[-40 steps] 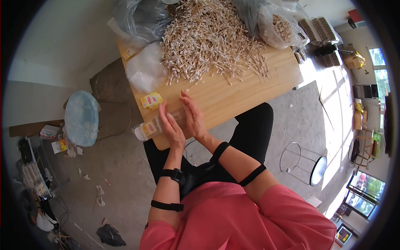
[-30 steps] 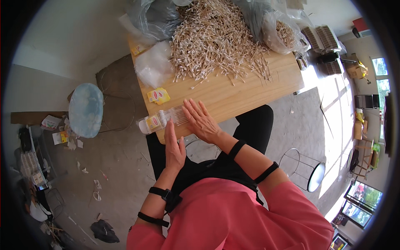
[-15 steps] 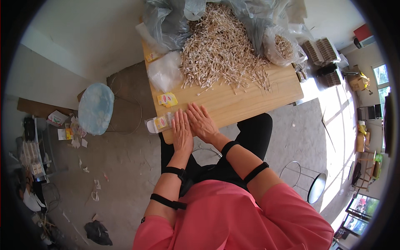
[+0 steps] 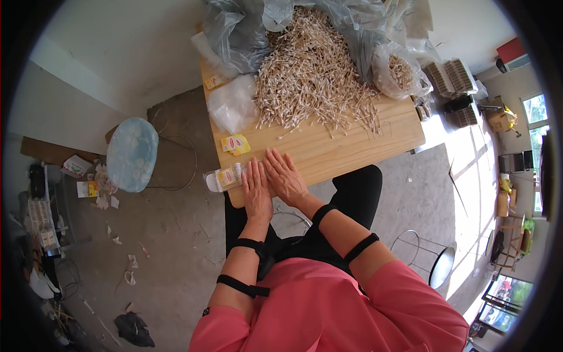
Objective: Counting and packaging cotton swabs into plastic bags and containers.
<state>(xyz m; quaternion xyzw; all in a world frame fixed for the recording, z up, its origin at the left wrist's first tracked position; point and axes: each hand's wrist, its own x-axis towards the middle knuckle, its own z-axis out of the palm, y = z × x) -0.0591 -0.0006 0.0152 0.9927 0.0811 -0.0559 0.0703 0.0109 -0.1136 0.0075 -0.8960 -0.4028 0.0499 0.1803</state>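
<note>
A clear plastic pack of cotton swabs (image 4: 227, 176) with a yellow and white card lies at the near left corner of the wooden table (image 4: 328, 154). My left hand (image 4: 257, 186) rests flat over the pack's right part, fingers straight and together. Beside it, my right hand (image 4: 284, 176) lies flat too, its fingers stretched toward the far side. The hands cover part of the pack. Just beyond them are yellow and white cards (image 4: 236, 144). A large heap of loose cotton swabs (image 4: 311, 70) spreads over the far half of the table.
Clear plastic bags (image 4: 232, 104) lie left of the heap, with grey plastic sheeting (image 4: 237, 38) behind. A clear bag of swabs (image 4: 400, 73) stands at the right. A blue-covered stool (image 4: 133, 154) is left of the table; another stool (image 4: 441, 267) stands at the right.
Both hands stay flat at the pack, almost unmoved. The whole view has shifted slightly.
</note>
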